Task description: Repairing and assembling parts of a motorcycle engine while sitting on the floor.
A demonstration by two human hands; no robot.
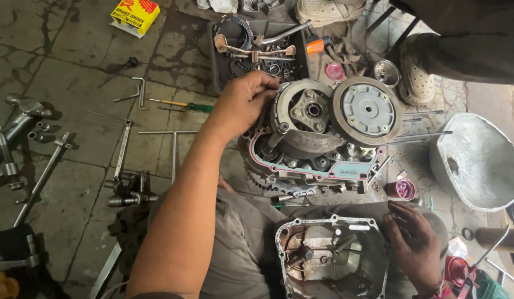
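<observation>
At the frame's left, loose tools [123, 149] lie on the floor [74, 83]. In the centre, the left hand [243, 99] curls its fingers on the clutch drum [304, 111] atop the engine [312, 158]. Lower right, the right hand [414, 243] pinches the engine cover [331, 257] rim.

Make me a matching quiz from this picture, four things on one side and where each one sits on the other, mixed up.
Things:
1. left hand
2. right hand
3. yellow box
4. green-handled screwdriver

Places:
A. on the floor left of the left hand
B. on the clutch drum of the engine
C. top left on the floor
D. at the edge of the engine cover near the bottom

Pairs: 1-B, 2-D, 3-C, 4-A
</observation>
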